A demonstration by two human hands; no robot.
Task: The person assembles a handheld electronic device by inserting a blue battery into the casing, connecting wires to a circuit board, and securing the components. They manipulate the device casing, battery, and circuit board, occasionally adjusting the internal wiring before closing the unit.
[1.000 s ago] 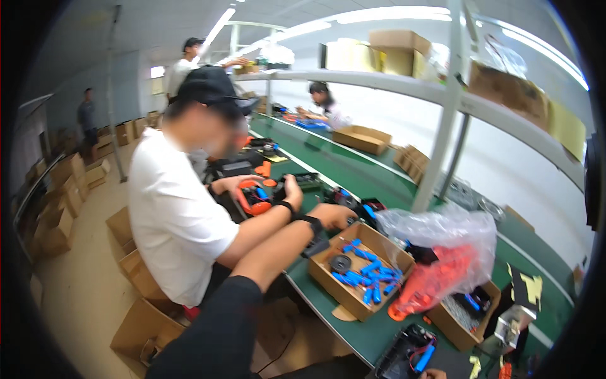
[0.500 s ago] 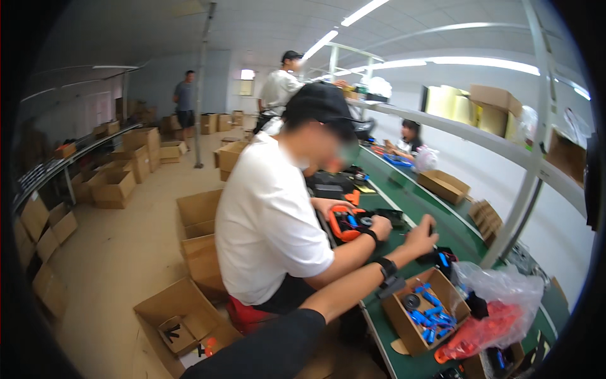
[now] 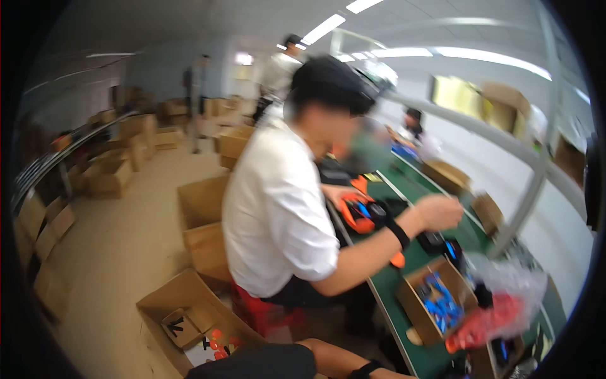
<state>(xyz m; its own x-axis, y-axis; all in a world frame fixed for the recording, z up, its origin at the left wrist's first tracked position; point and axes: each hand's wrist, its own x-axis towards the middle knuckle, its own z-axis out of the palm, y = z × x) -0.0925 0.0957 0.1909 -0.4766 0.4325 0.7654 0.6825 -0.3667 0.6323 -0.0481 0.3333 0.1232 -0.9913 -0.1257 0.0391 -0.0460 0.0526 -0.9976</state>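
Note:
My left forearm, in a black sleeve with a dark band at the wrist, crosses the lower edge. Only a sliver of my left hand (image 3: 390, 374) shows past the band; its fingers are cut off by the frame. It is nearest to the front edge of the green bench (image 3: 394, 328), below a carton (image 3: 413, 287) of blue cylindrical parts (image 3: 444, 308). My right hand is out of view. Beside me, a seated co-worker in a white shirt has one hand on an orange housing (image 3: 357, 218) with dark and blue parts inside; the other hand is raised over the bench.
A clear plastic bag (image 3: 514, 281) of red-orange parts lies right of the carton. An open floor carton (image 3: 158, 303) holds black and orange pieces. A metal shelf post (image 3: 527, 199) rises from the bench. More cartons and people stand farther back.
My left arm has drawn back from over the bench to the lower edge. The co-worker's right hand has lifted away from the orange housing, to the right. The view has shifted slightly.

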